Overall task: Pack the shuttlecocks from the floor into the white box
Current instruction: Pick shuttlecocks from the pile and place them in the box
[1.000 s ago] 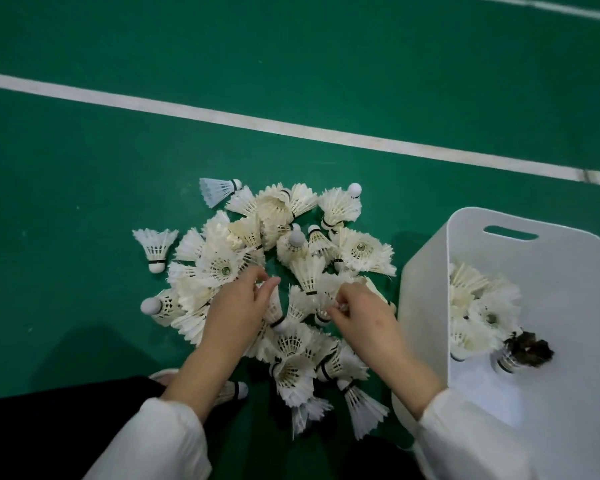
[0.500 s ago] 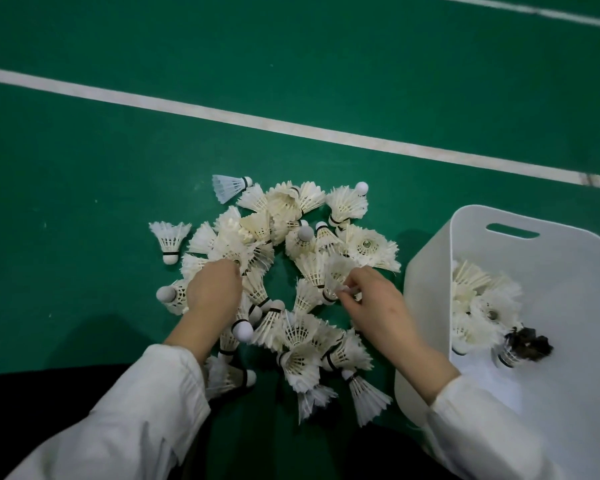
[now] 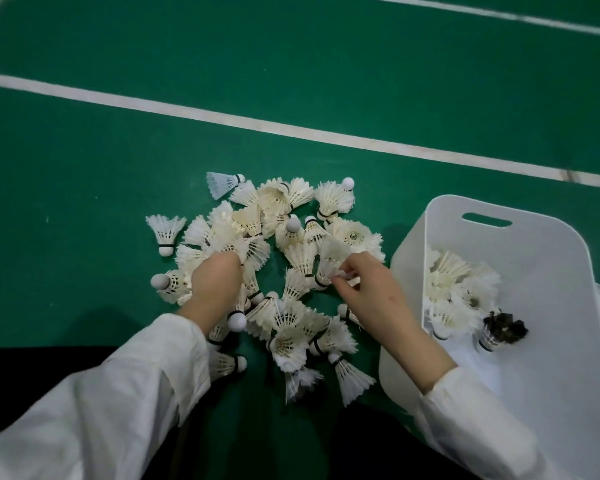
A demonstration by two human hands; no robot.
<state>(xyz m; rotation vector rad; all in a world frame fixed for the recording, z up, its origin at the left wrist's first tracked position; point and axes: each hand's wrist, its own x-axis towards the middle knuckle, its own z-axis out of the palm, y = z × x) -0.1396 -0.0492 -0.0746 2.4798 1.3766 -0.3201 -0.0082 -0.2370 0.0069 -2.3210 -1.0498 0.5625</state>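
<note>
Most of what we are looking down on is green floor (image 3: 84, 174), with a white line (image 3: 291, 129) crossing it beyond our reach. To our right the white box (image 3: 551, 258) is standing open just beside the heap. It is holding a small cluster of packed shuttlecocks (image 3: 454, 289) against its far wall, a dark one (image 3: 504, 329) among them, and plenty of its bottom is showing bare.

Between our arms the pile (image 3: 302, 254) is lying loose and tangled on the floor, far bigger than what is in the box, so we are judging the packing to be at an early stage.

We are picking with both hands. Our left hand (image 3: 217, 284) is pressing knuckles-up into the left of the pile with its fingers curling under. Whether it is gripping anything we cannot tell. Our right hand (image 3: 371, 289) is pinching a shuttlecock (image 3: 328, 268) by the feathers between thumb and fingertips.

Next we are expecting to lift that one free of its neighbours and swing it right, over the near rim, keeping the pinch gentle so the feathers are not getting crushed.
</note>
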